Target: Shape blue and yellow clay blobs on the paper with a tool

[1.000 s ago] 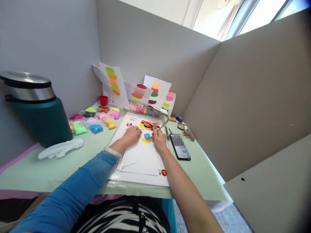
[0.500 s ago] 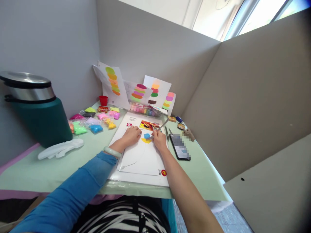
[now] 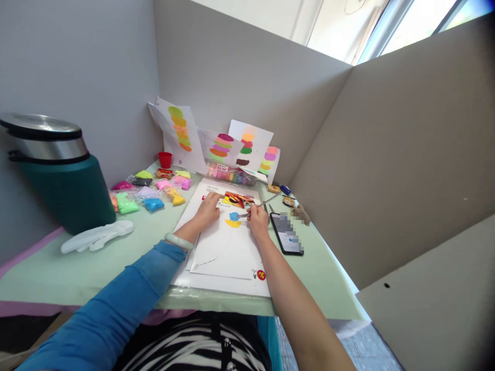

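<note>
Pinching the thin metal tool [image 3: 260, 204] in our right hand [image 3: 258, 221] while our left hand [image 3: 208, 208] lies flat on the sheet [image 3: 224, 247] mid-tabletop, we reckon the blue clay [image 3: 234, 216] is soft, light, easily squashed, so grip the stiff tool near its tip.

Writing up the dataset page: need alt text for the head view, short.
A person's right hand holds a thin metal tool to a blue clay patch on a white sheet, while the left hand rests flat on the paper. Bags of coloured clay lie left, a phone right, on a pale green table.
</note>
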`<action>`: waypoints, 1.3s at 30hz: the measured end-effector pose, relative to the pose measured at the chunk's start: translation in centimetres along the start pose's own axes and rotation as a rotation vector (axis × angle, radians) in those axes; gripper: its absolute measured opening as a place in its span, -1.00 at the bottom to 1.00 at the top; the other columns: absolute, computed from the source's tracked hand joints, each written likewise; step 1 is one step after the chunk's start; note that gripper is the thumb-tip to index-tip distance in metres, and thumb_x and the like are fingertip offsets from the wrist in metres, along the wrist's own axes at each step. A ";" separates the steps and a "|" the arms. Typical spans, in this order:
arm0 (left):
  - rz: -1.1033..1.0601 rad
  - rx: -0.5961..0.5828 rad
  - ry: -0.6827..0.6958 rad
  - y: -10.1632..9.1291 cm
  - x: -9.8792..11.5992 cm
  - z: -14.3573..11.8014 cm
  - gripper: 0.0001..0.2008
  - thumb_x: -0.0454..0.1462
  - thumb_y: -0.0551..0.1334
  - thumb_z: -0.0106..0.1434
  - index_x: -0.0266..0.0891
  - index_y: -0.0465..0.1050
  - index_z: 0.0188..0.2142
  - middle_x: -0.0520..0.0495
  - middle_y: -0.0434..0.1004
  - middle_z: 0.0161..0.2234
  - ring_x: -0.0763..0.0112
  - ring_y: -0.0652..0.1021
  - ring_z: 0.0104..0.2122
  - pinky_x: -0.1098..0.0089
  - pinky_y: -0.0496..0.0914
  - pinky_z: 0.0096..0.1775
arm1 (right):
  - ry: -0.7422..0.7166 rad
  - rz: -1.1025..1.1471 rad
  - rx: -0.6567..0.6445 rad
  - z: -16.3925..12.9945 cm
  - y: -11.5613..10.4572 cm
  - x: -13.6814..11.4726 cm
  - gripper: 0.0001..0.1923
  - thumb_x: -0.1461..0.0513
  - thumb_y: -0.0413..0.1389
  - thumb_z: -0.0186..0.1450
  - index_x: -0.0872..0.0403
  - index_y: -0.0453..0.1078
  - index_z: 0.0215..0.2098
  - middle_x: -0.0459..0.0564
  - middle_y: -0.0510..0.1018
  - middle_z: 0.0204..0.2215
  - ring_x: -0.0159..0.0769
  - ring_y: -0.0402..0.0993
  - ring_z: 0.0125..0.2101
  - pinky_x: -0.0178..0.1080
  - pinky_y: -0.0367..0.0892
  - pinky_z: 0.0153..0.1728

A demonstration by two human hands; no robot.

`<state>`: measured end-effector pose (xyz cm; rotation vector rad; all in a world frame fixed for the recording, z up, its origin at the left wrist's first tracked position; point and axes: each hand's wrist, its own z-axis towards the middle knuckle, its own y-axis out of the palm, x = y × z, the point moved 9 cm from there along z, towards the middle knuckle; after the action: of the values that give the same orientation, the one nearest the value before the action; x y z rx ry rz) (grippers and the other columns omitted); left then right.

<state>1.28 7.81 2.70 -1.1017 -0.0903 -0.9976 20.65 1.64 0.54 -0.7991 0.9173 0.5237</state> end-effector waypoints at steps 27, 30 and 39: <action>-0.273 0.033 -0.117 -0.6 -0.3 0.0 -0.58 -0.49 0.10 0.00 -0.20 0.31 -0.11 -0.08 0.32 -0.05 0.42 0.54 -0.25 0.40 0.44 -0.25 | 0.011 0.006 -0.003 -0.1 -0.2 -0.2 -0.56 -0.02 -0.16 0.25 0.07 0.39 -0.47 -0.13 0.39 -0.74 -0.33 0.37 -0.61 -0.34 0.24 -0.47; -0.271 0.014 -0.114 -0.3 -0.3 0.0 -0.59 -0.49 0.10 0.00 -0.20 0.33 -0.13 -0.08 0.33 -0.07 0.42 0.54 -0.25 0.39 0.45 -0.24 | 0.005 0.010 -0.001 -0.1 -0.1 -0.1 -0.56 -0.02 -0.17 0.26 0.07 0.39 -0.47 -0.13 0.39 -0.74 -0.33 0.38 -0.60 -0.34 0.24 -0.46; -0.292 0.022 -0.019 -0.1 0.0 0.2 -0.50 -0.53 0.05 -0.08 -0.20 0.34 -0.11 -0.06 0.31 -0.07 0.39 0.49 -0.17 0.34 0.44 -0.17 | 0.010 -0.007 0.001 -0.1 -0.1 -0.1 -0.54 -0.02 -0.18 0.26 0.08 0.38 -0.48 -0.13 0.38 -0.74 -0.33 0.36 -0.60 -0.34 0.22 -0.47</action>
<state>1.29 7.98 2.81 -1.0976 -0.2837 -1.2433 20.60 1.52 0.68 -0.8047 0.9234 0.5132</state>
